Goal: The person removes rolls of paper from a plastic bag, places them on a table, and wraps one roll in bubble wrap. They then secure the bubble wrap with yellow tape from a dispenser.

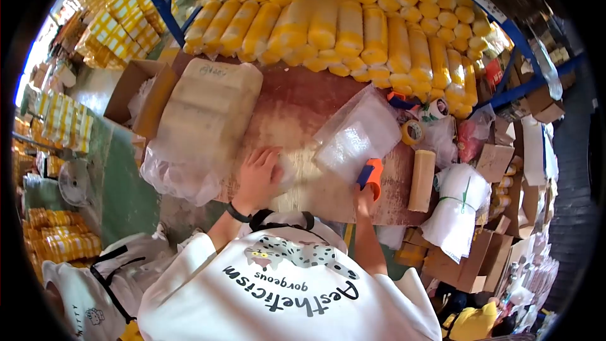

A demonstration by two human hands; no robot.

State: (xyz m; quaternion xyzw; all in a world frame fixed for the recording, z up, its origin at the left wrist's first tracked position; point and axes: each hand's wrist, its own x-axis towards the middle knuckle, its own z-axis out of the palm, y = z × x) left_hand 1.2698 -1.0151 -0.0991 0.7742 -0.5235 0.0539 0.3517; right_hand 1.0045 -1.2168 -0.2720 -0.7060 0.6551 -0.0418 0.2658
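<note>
Tape dispenser [370, 175], orange and blue, is sitting in the right hand [362, 199], near the front edge of the brown table [287, 104]. The right hand is curling its fingers tight around the handle from below. The top of the dispenser is touching the lower corner of a clear plastic bag [356, 131], which is lying on the table just past it.

The left hand [256, 175] is lying flat with its fingers stretched out and a little apart. It is pressing down on a pale wrapped pack [302, 169] between the two hands. The pack is looking blurry, so I cannot tell what is inside. A dark band [237, 213] is going around the left wrist.

A big bundle in plastic wrap [205, 110] is sitting just left of the left hand. An open cardboard box [134, 91] is standing beside it. Yellow and white rolls [353, 31] are piling up at the back of the table. A tape roll [412, 131] and a brown tube [421, 180] are lying to the right of the dispenser.
</note>
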